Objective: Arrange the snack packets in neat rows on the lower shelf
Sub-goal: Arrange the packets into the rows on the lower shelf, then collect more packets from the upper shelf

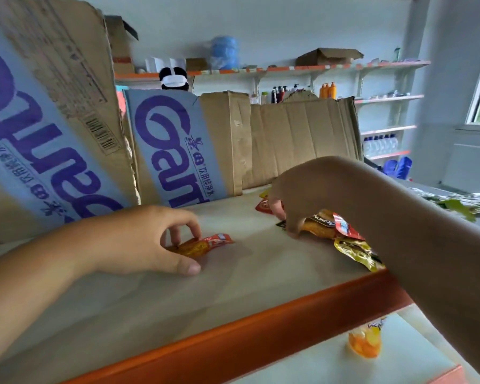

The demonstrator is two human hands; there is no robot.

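Behind the orange shelf edge [261, 338], the left hand [133, 239] pinches an orange packet [205, 245], likely straightening it; the right hand [305, 192] grips a black-labelled packet [320, 224].

Left grip [139, 239], right grip [299, 198], both bare

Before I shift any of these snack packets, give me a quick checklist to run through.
1. Left hand grips the orange-and-red plastic snack packet: ok.
2. Right hand holding the overlapping heap of foil packets: cannot tell, fingers hide it.
3. Gold foil packet safely back from the shelf's orange front lip: not ok, it lies at the edge.
4. Packets in neat rows: not ok.
5. Bare room on the pale lower shelf beside the lone orange pouch: ok.
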